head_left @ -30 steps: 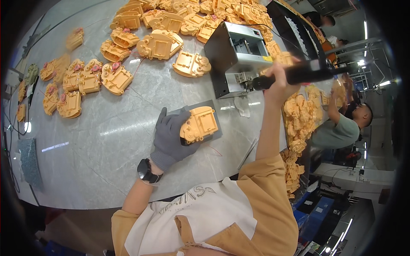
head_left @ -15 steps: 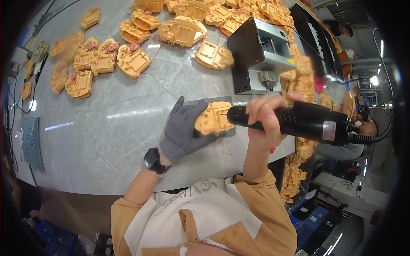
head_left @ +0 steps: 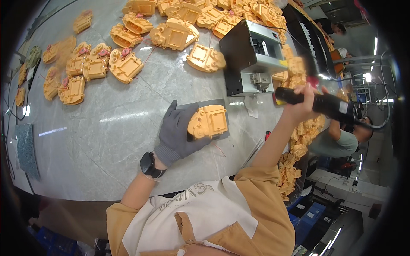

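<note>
Person at grey workbench [head_left: 111, 158]: gloved L hand [head_left: 179, 132] steadies a yellow plastic housing [head_left: 209, 121], bare R hand [head_left: 304, 104] grips a black powered hand tool [head_left: 331, 106].
Housing lies on a dark flat pad [head_left: 222, 136] near bench's front edge, open rectangular recess up, at pad's R side. L thumb & fingers are clamped round housing's L end; one outer finger sticks out, apart from it. R fingers wrap tool's barrel, w/ its nose pointing L, well apart from housing; cable trails R. Black-and-silver machine [head_left: 241, 55] stands beyond pad, nr tool. More yellow housings [head_left: 124, 66], some w/ red parts, sit at far L; bigger pile [head_left: 265, 13] at back.
</note>
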### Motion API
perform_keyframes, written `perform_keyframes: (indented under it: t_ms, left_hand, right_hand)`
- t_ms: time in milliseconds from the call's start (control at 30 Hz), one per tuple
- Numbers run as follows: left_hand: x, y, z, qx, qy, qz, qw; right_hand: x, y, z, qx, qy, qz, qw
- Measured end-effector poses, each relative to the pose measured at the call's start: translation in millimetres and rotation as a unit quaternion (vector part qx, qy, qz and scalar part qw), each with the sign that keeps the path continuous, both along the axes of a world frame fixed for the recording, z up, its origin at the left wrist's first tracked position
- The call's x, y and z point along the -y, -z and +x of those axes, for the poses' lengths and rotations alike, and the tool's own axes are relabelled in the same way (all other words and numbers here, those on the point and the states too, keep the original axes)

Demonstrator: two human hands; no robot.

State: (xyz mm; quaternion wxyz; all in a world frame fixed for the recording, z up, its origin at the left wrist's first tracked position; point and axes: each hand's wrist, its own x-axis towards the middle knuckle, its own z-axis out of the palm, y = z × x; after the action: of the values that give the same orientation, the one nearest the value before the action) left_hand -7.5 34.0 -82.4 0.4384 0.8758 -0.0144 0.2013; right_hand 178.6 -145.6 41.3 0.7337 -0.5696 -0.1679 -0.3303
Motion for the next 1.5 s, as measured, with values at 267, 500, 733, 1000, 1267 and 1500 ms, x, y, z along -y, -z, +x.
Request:
perform_keyframes:
  t_ms: [267, 500, 733, 1000, 1267, 1500]
  left_hand:
    - [1, -1, 1, 0.005, -0.005, 0.007, 1.000]
    - [0, -1, 0, -0.022, 0.003, -0.009, 1.000]
    - [-2, -2, 0, -0.010, 0.001, -0.010, 1.000]
    - [-2, -2, 0, -0.005, -0.008, -0.021, 1.000]
    - [-5, -7, -1, -0.047, 0.005, -0.031, 0.998]
    - [-6, -5, -3, -0.024, -0.003, -0.041, 0.999]
  right_hand:
    - [-13, 12, 14, -0.069, -0.026, -0.103, 0.992]
    - [-11, 3, -56, -0.088, -0.158, -0.016, 0.983]
    - [-64, 14, -96, -0.053, -0.296, -0.020, 0.954]
    - [-84, 26, -89, -0.064, -0.292, -0.088, 0.950]
    - [-98, 30, -86, -0.102, -0.312, -0.149, 0.933]
    - [-102, 29, -90, -0.152, -0.314, -0.118, 0.930]
